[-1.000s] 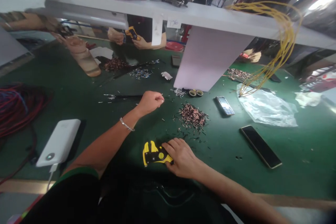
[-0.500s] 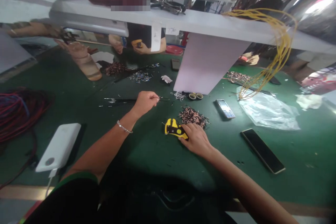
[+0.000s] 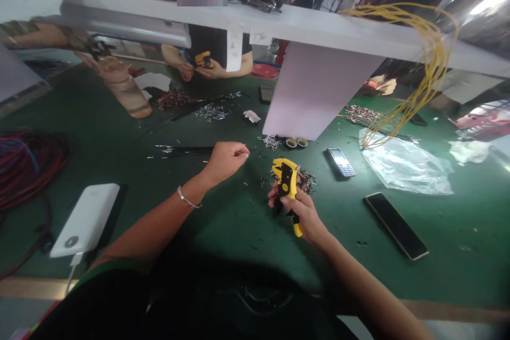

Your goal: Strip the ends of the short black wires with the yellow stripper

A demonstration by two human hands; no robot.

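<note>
My right hand [image 3: 305, 212] is wrapped round a yellow and black wire stripper [image 3: 287, 178], whose jaws point up and to the left. Just behind the tool lies a pile of short copper-coloured and black pieces [image 3: 306, 181]. My left hand [image 3: 228, 162] is closed in a pinch, left of the tool and apart from it; what its fingertips hold is too small to make out. Thin black wires with bare ends [image 3: 183, 151] lie on the green table behind and left of that hand. Small silvery pieces [image 3: 271, 141] lie near two tape rolls [image 3: 297, 143].
A white power bank [image 3: 85, 220] with a cable and red wire coils [image 3: 27, 170] are at left. On the right are a keypad phone [image 3: 340, 162], a dark smartphone [image 3: 396, 226] and a plastic bag [image 3: 406, 167]. Yellow wires hang from the shelf [image 3: 326, 29]. Other people's hands work beyond.
My right hand has lifted the wire stripper and turned it from lying sideways to jaws upward. My left hand has shifted slightly right.
</note>
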